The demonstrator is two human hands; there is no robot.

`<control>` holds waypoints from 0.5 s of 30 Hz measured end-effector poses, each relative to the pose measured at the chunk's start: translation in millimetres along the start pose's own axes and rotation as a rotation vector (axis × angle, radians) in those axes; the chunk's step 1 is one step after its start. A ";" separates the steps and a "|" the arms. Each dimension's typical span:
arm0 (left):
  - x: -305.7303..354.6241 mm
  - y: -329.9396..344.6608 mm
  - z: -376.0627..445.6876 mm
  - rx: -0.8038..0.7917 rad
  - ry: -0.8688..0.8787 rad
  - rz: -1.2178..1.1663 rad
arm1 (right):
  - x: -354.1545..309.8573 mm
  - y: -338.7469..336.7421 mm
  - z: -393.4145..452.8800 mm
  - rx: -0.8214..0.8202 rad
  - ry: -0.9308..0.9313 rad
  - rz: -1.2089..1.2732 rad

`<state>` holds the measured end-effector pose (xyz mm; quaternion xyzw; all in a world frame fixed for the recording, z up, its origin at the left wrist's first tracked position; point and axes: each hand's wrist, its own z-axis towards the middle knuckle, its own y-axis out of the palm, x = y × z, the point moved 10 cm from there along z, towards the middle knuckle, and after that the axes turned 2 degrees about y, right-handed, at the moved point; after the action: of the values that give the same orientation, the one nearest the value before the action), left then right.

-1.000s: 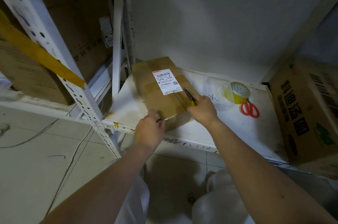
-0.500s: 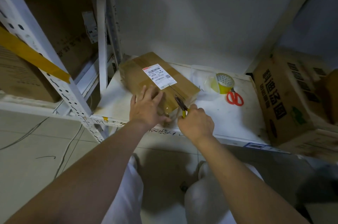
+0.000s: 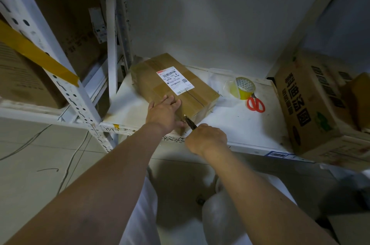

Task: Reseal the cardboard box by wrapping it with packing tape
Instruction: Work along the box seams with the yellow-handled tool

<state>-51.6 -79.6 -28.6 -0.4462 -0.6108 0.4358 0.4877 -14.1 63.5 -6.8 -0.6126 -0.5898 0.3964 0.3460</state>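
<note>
I read the white shelf board (image 3: 230,124) as painted metal or laminate, scuffed and smooth, so things could slide on it. At 3 o'clock on it stands a big printed carton (image 3: 308,104), with plain brown cartons on the rack at 9 o'clock. The task's cardboard box (image 3: 174,86) lies flat on the shelf at about 12 o'clock from my hands, its near corner close to the front edge; it is low, rectangular, glossy with old brown tape and carries a white shipping label (image 3: 175,80). I judge it light and fairly stiff, though the faces may give under pressure, so I would hold it by the edges and corners, or press flat on top. My left hand (image 3: 166,113) does that: fingers straight and slightly spread, palm down on the near end. My right hand (image 3: 206,138) is curled tight around a small cutter (image 3: 189,122), whose dark tip meets the box's near corner. At 2 o'clock sits the yellow-cored tape roll (image 3: 244,87), clear and probably slippery, touching orange-handled scissors (image 3: 255,104).
</note>
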 end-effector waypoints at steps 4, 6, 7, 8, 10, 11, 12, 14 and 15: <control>0.3 -0.3 0.4 0.028 -0.005 -0.004 | -9.3 -3.2 -5.2 -0.037 -0.050 -0.046; 0.3 -0.4 -0.2 0.034 -0.009 0.000 | -13.0 -2.0 -4.8 -0.053 -0.056 -0.048; 0.4 -0.2 -0.7 0.036 -0.011 0.000 | -15.0 -0.8 -4.7 -0.063 -0.054 -0.045; 0.5 -0.2 -1.0 0.043 -0.013 0.000 | -17.7 0.8 -4.6 -0.079 -0.051 -0.044; 0.5 -0.4 -1.0 0.057 -0.015 0.005 | -24.1 3.9 -5.8 -0.124 -0.058 -0.037; 0.6 -0.6 -0.7 0.059 -0.016 0.003 | -28.0 4.1 -7.2 -0.145 -0.064 -0.029; 0.2 -0.7 -0.1 0.057 -0.016 -0.004 | -31.5 3.9 -8.5 -0.168 -0.066 -0.018; 0.2 -0.2 0.7 0.051 -0.009 -0.017 | -37.6 5.5 -10.2 -0.223 -0.066 0.011; 0.3 -0.1 0.9 0.050 -0.002 -0.020 | -40.9 6.9 -11.7 -0.255 -0.064 0.026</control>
<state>-52.5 -79.4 -28.6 -0.4273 -0.6046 0.4465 0.5025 -0.1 22.7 -4.5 -0.6462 -0.6380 0.3423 0.2411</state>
